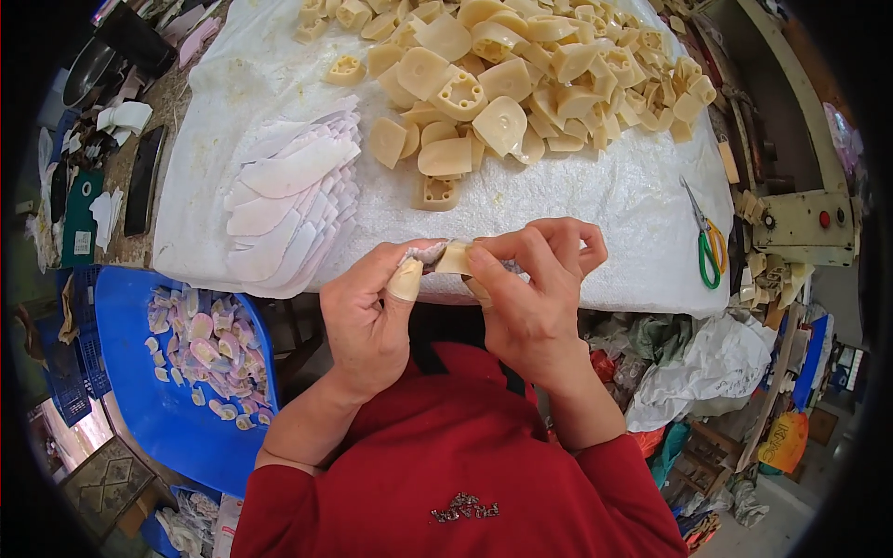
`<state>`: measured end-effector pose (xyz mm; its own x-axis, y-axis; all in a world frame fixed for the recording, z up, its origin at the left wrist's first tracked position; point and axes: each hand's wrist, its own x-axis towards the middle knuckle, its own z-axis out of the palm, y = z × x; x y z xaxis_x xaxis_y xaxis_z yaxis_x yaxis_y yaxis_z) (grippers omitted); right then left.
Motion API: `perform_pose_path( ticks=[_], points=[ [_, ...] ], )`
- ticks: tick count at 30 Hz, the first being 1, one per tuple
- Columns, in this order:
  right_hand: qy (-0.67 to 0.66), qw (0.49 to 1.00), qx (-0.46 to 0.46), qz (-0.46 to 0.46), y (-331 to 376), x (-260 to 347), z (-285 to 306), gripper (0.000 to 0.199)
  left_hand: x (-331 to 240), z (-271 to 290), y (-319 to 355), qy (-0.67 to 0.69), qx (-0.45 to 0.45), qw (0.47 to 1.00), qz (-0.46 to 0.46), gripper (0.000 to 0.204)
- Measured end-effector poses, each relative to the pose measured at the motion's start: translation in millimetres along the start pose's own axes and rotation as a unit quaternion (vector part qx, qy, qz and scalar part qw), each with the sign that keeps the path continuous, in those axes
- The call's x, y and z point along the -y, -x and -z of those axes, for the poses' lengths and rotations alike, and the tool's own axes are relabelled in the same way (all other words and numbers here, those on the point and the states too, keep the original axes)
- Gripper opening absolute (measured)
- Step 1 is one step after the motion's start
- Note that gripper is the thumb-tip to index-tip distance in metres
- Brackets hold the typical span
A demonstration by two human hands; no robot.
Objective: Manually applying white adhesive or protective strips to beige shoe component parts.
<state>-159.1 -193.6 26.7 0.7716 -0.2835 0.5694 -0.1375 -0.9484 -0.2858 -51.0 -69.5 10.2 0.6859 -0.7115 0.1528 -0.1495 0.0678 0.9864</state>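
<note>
Close to the table's near edge my two hands meet around a small beige moulded shoe heel (454, 259). My right hand (539, 296) pinches the heel between thumb and fingers. With thumb and forefinger, my left hand (366, 312) grips a crumpled whitish cover piece (426, 254) at the heel's left side; its thumb wears a pale finger cot (405, 281). More of the whitish piece shows under my right fingers. Beyond my hands lies a big heap of beige heels (502, 126). Left of it, thin pale cover pieces (293, 200) overlap in a stack.
White woven sheeting (595, 232) covers the table. Scissors (704, 237) with green and orange handles lie at its right. A blue tub (158, 409) at lower left holds covered heels (214, 349). A phone (144, 181) rests far left; a machine box (805, 223) stands right.
</note>
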Motion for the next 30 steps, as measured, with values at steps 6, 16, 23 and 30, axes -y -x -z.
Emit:
perform_pose_path(
  ticks=[6, 16, 23, 30],
  points=[
    [-0.02, 0.998, 0.059, -0.021, 2, 1, -3, 0.022, 6, -9, 1, -0.149, -0.012, 0.981, -0.121, 0.016],
    [-0.158, 0.987, -0.007, -0.025, 8, -14, -19, 0.03, 17, -2, 1, -0.059, 0.006, 0.995, -0.084, 0.018],
    [-0.299, 0.953, 0.028, -0.025, 10, -16, -11, 0.033, 24, -4, -3, -0.034, 0.024, 0.981, -0.189, 0.014],
    [-0.271, 0.958, 0.091, -0.018, 9, -10, -5, 0.035, 25, -5, -14, -0.155, 0.04, 0.924, -0.346, 0.01]
  ],
)
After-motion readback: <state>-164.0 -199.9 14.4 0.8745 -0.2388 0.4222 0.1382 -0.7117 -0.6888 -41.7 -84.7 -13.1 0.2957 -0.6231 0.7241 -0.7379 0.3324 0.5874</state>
